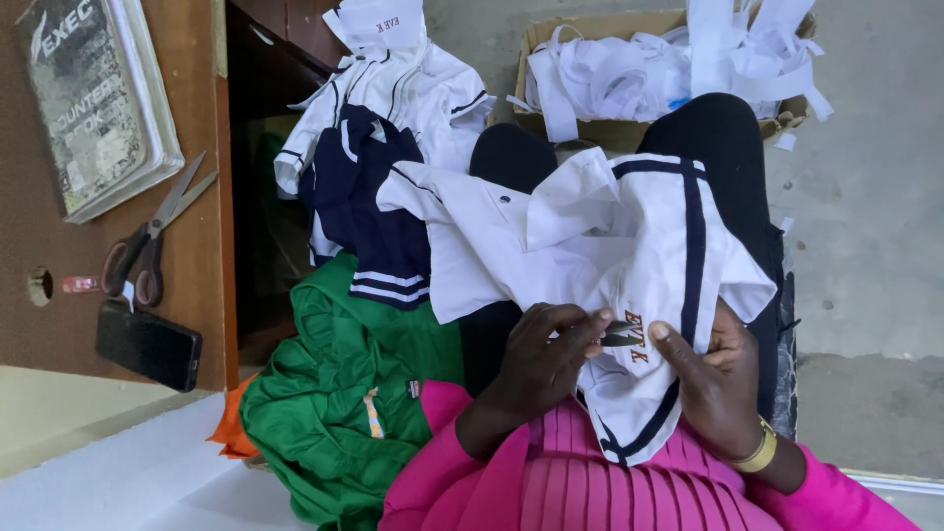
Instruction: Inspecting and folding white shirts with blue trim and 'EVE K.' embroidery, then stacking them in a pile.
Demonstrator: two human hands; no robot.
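The white garment with navy stripes [629, 256] is lying across the lap, spreading up and away from both grips. The right hand [723, 379] is pinching its lower fold closed. Just beside it, the left hand [541, 359] is closing on small dark snips [619, 332], pointing toward the embroidery.

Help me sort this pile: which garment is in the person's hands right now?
The white garment with navy stripes on the lap, pinched by both hands; the green and navy ones lie untouched beside.
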